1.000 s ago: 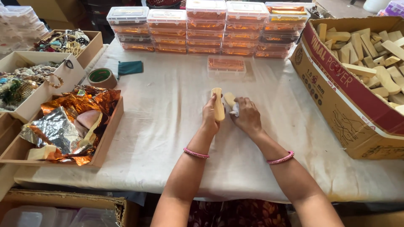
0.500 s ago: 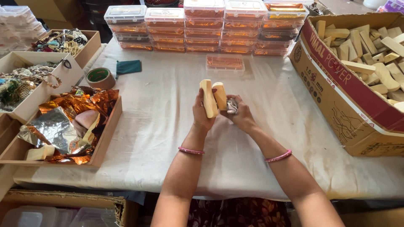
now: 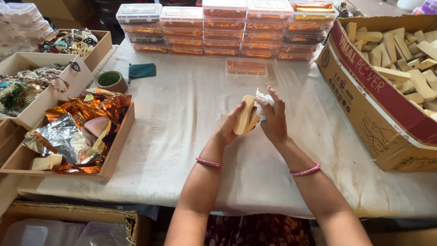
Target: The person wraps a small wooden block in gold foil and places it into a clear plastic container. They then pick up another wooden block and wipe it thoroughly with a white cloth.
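Left hand (image 3: pixel 229 125): bare, no ring seen; thin pink bangle at wrist
Right hand (image 3: pixel 273 119): bare; matching pink bangle
Forearms: sleeveless
Lap: dark red patterned cloth

Two pink bangles (image 3: pixel 210 162) (one per wrist)

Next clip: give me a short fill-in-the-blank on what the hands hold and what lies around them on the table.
1. The left hand holds pale ____ blocks.
2. The right hand presses a crumpled white ____ against the blocks.
3. The big carton at the right edge of the table is filled with more ____ blocks.
4. The roll of tape lies beside a small ____ pouch.

Missing words: wooden; tissue; wooden; green
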